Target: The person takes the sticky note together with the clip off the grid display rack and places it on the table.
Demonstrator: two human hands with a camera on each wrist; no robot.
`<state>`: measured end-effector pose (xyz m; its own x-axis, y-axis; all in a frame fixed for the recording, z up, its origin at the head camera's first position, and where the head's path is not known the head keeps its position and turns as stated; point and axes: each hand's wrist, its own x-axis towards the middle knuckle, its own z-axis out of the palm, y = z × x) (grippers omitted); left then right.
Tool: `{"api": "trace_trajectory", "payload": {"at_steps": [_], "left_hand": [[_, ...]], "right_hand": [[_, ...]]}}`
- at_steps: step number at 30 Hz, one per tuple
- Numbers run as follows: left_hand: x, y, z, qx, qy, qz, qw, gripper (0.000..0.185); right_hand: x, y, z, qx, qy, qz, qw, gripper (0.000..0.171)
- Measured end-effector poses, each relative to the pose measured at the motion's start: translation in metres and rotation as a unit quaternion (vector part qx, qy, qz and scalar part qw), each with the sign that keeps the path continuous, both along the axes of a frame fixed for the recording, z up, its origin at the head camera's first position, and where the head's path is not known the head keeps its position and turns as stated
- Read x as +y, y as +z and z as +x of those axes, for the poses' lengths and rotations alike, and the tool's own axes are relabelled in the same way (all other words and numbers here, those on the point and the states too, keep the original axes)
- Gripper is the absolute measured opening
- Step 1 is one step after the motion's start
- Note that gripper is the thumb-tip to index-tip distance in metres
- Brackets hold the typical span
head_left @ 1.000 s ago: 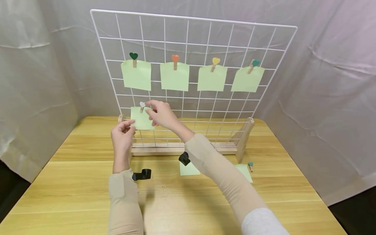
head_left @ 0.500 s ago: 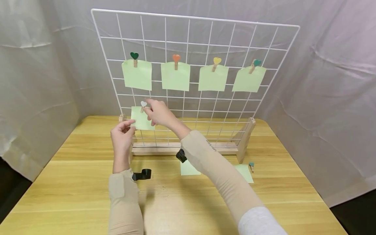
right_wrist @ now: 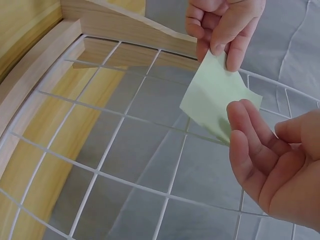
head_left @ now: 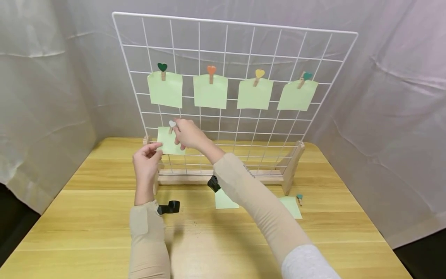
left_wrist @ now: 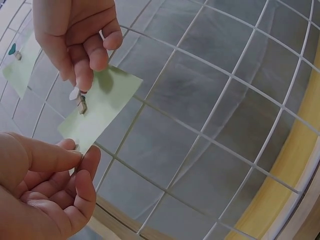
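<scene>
Head cam sits up high, looking forward and down over the bench at the whole wire grid. Both wrist cams are super close, facing the grid; all three share the green note.

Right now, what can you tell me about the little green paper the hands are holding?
The note is a small, pale green paper square, flat and unmarked. It hangs low on the left of the white grid, under four other clipped notes. A wooden clip with a white heart sits at its top edge. The left hand pinches its lower corner; the right hand holds the clip.
</scene>
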<state>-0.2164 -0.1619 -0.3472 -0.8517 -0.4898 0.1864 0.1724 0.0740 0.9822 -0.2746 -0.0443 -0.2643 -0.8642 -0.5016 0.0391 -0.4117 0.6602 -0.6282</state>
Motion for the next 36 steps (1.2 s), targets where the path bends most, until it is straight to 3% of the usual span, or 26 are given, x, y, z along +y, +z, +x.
{"api": "trace_trajectory", "payload": {"at_steps": [17, 26, 32, 36], "left_hand": [[0.002, -0.001, -0.001, -0.014, -0.007, 0.008, 0.9998, 0.020], [0.004, -0.001, -0.002, -0.021, -0.008, 0.008, 0.9997, 0.020], [0.004, 0.000, -0.002, -0.019, -0.009, 0.009, 0.9998, 0.020], [0.004, 0.000, -0.001, -0.024, -0.011, 0.012, 0.9996, 0.020]], "right_hand": [[0.008, -0.003, -0.003, 0.047, 0.028, -0.036, 0.998, 0.031], [0.008, -0.009, -0.006, 0.071, 0.016, -0.070, 0.995, 0.023], [0.007, -0.011, -0.008, 0.086, -0.007, -0.051, 0.995, 0.024], [0.006, -0.011, -0.006, 0.147, -0.013, -0.018, 0.989, 0.024]]}}
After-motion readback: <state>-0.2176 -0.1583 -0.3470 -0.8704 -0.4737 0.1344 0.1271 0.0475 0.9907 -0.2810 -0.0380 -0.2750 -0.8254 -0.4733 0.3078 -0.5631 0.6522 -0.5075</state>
